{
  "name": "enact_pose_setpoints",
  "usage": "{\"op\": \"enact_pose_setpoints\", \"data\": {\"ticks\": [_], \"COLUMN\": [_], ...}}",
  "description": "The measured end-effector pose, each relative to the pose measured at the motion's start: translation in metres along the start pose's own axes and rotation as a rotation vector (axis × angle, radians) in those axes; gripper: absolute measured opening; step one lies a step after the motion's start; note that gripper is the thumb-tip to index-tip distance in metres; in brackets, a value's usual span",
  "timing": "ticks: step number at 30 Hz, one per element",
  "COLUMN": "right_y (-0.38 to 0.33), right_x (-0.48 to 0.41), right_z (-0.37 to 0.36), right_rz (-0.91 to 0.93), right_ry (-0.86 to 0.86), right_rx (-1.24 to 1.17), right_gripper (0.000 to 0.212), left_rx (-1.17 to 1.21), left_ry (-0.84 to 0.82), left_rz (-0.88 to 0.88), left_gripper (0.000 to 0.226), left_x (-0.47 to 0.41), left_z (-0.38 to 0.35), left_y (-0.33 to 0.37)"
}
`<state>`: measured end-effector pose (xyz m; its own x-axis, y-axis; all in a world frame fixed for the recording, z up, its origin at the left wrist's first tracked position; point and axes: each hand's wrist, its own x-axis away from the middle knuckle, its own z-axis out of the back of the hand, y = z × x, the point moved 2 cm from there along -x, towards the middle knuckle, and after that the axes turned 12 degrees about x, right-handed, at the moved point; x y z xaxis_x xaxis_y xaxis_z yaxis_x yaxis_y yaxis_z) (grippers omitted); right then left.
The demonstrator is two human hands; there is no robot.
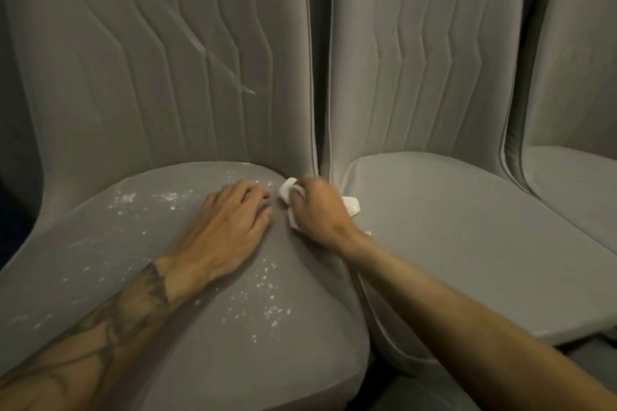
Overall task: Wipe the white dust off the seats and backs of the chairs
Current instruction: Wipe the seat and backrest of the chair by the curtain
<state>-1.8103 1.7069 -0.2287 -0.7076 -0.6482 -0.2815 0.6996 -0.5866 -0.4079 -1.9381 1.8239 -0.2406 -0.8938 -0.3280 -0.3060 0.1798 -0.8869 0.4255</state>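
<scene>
The tattooed forearm's (110, 320) flat left hand (230, 220) is bracing the seat (283, 360) while the right hand (317, 210) is gripping the cloth (287, 188), with dust (270, 307) lying at its 7 to 9 o'clock.

Dim, even, greyish light throughout. Well right of the grip, a third grey chair (574, 70) (only partly in frame), standing close beside its neighbour, pale piping along its edge. Far left of the grip, a dark bluish gap (15, 217) past the curved chair shell. Below and right of the grip, a dark strip (574, 348) under the seat edge.

No readable text, seemingly.
</scene>
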Motion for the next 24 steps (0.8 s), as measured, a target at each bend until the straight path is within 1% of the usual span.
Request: {"op": "enact_pose_setpoints", "data": {"ticks": [3, 5, 6, 8, 10, 12, 15, 16, 18, 19, 22, 24], "right_y": [0.01, 0.001, -0.006, -0.02, -0.034, -0.044, -0.055, -0.054, -0.049, -0.044, -0.031, -0.028], "right_x": [-0.007, 0.001, 0.006, 0.012, 0.009, 0.003, -0.009, -0.012, -0.013, -0.014, -0.029, -0.044], "right_z": [0.008, -0.001, -0.007, -0.015, -0.021, -0.027, -0.033, -0.035, -0.037, -0.039, -0.047, -0.052], "right_rz": [-0.071, -0.05, -0.035, -0.04, -0.061, -0.097, -0.033, 0.016, 0.132, 0.161, 0.161, 0.103], "right_ry": [0.02, -0.044, -0.064, -0.052, -0.001, -0.02, -0.085, -0.064, 0.013, 0.026, 0.009, 0.021], "right_rx": [0.092, 0.149, 0.161, 0.138, 0.108, 0.076, 0.08, 0.125, 0.306, 0.343, 0.291, 0.27], "right_gripper": [0.026, 0.031, 0.03, 0.026, 0.03, 0.021, 0.027, 0.029, 0.032, 0.032, 0.027, 0.025], "left_rx": [0.026, 0.052, 0.064, 0.074, 0.08, 0.076, 0.06, 0.052, 0.03, 0.017, -0.025, -0.036], "left_ry": [0.013, 0.02, 0.023, 0.016, 0.01, 0.004, 0.028, 0.028, 0.033, 0.04, 0.047, 0.047], "left_rz": [0.015, 0.033, 0.037, 0.04, 0.066, 0.092, 0.138, 0.156, 0.18, 0.193, 0.219, 0.246], "left_gripper": [0.03, 0.03, 0.03, 0.031, 0.031, 0.03, 0.03, 0.03, 0.029, 0.028, 0.028, 0.029], "left_x": [0.008, 0.015, 0.019, 0.024, 0.03, 0.038, 0.046, 0.048, 0.05, 0.05, 0.052, 0.051], "left_z": [0.004, 0.008, 0.01, 0.016, 0.022, 0.028, 0.038, 0.04, 0.043, 0.044, 0.048, 0.054], "left_y": [-0.017, -0.03, -0.037, -0.049, -0.061, -0.074, -0.088, -0.092, -0.098, -0.1, -0.105, -0.11]}}
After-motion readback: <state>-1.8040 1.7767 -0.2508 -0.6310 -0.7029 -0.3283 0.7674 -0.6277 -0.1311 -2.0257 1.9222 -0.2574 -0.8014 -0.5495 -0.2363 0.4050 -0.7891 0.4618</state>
